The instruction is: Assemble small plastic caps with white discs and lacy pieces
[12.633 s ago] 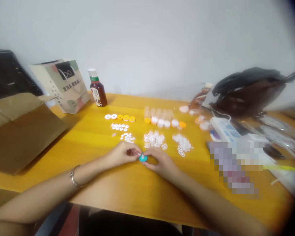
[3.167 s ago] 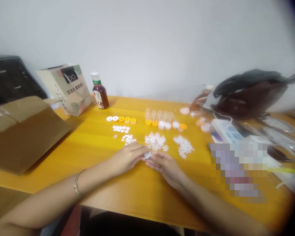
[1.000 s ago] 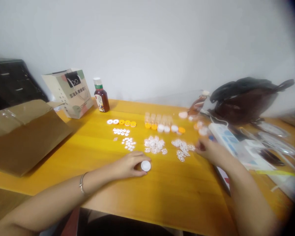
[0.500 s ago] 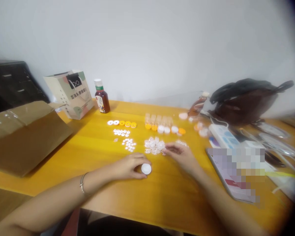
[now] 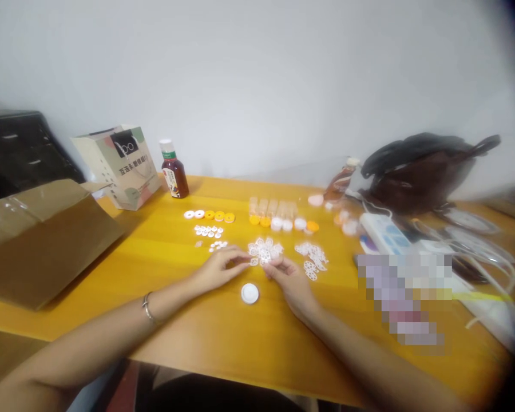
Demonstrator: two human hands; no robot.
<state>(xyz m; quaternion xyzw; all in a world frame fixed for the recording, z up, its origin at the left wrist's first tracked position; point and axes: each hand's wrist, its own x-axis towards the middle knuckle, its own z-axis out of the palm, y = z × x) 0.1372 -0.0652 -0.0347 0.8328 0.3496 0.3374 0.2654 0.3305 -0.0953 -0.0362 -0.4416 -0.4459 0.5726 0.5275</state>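
My right hand (image 5: 292, 284) pinches a white openwork piece (image 5: 265, 256) between thumb and fingers, above a pile of similar flat, lacy white pieces (image 5: 276, 248). Just left of that pile is my left hand (image 5: 221, 269). Its thumb and forefinger are curved with a gap between them, and their tips come close to a small white piece (image 5: 253, 262); whether they touch it I cannot tell. In front of both hands a round white cap (image 5: 249, 293) lies on the table. Small white discs (image 5: 218, 246) are partly hidden behind my left hand.
Yellow and white rings (image 5: 209, 215), small white parts (image 5: 208, 231) and clear tubes with coloured caps (image 5: 273, 209) stand in rows. More lacy pieces (image 5: 311, 258) lie right. A brown box (image 5: 47, 240), paper bag (image 5: 129, 171), bottle (image 5: 175, 177), power strip (image 5: 384, 237) and dark bag (image 5: 420, 177) surround them.
My left hand has let go of the round white cap and moved up to the lacy pile. My right hand has shifted left with a white piece, uncovering the lacy pieces on the right.
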